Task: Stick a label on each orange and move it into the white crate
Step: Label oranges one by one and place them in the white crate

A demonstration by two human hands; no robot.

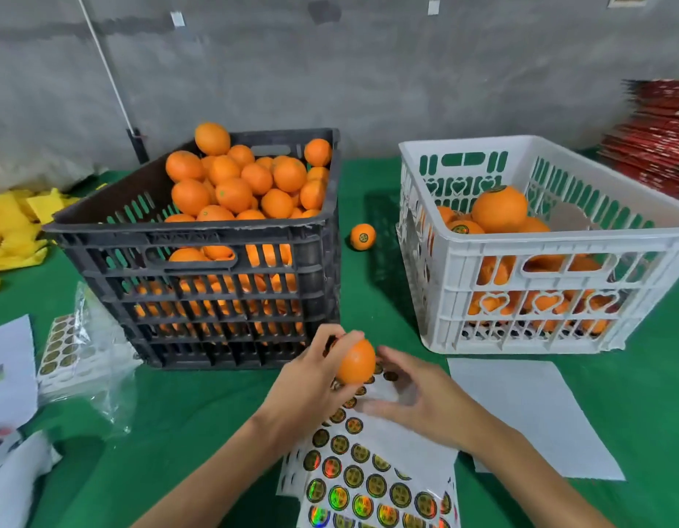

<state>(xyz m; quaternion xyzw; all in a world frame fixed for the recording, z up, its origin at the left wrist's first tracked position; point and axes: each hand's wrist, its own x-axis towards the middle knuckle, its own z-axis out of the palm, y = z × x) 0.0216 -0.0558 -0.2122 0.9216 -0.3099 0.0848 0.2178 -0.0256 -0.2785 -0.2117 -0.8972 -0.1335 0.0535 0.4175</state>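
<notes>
— Head view: where's the orange (pixel 355 361)?
— I see my left hand (pixel 311 379) gripping it above the label sheet (pixel 368 478); my right hand (pixel 410 394) hovers just beside, fingers loosely spread, holding nothing, near the white crate (pixel 558 257).

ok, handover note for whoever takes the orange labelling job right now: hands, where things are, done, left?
Hands: left hand grips a round orange above the sheet of round holographic labels; right hand is open over that sheet, holding nothing visible.
Places: slatted black plastic crate on the left, heaped with oranges; slatted white plastic crate on the right, partly filled.
Done: labelled oranges lie in the white crate; one labelled stray orange sits on the green table cover between the crates.
Left: label the held orange, move it and the stray over, then the black crate's pile.
</notes>
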